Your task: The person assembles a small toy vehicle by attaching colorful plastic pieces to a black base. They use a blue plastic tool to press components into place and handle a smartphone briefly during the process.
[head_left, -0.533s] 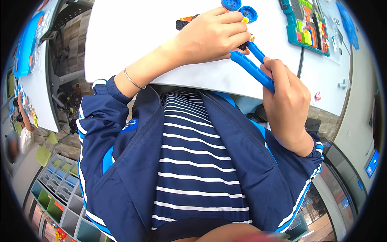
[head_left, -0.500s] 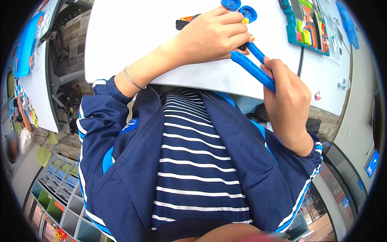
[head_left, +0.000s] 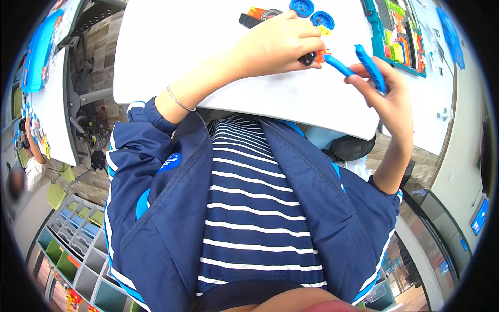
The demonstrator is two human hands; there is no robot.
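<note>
My left hand (head_left: 283,47) is closed around a toy model built of black and orange plastic parts, above the white table (head_left: 171,57). A black part (head_left: 307,59) and an orange part (head_left: 321,55) stick out beyond its fingers; the rest is mostly hidden. My right hand (head_left: 390,88) grips a blue plastic two-armed tool (head_left: 372,68) that looks like pliers. One arm of it reaches to the orange part; the other points up, apart from the model. Two blue wheels (head_left: 323,21) and a yellow piece (head_left: 324,30) are just beyond my left hand.
A teal case (head_left: 375,39) with several sorted colored parts lies at the far right of the table. On the left, another table (head_left: 54,114) holds parts, with a person's arm (head_left: 35,140) beside it. Grey shelving with bins (head_left: 78,239) stands at lower left.
My right hand has moved up and a little right, turning the blue tool, whose arms now spread further apart. My left hand has shifted slightly right with the model.
</note>
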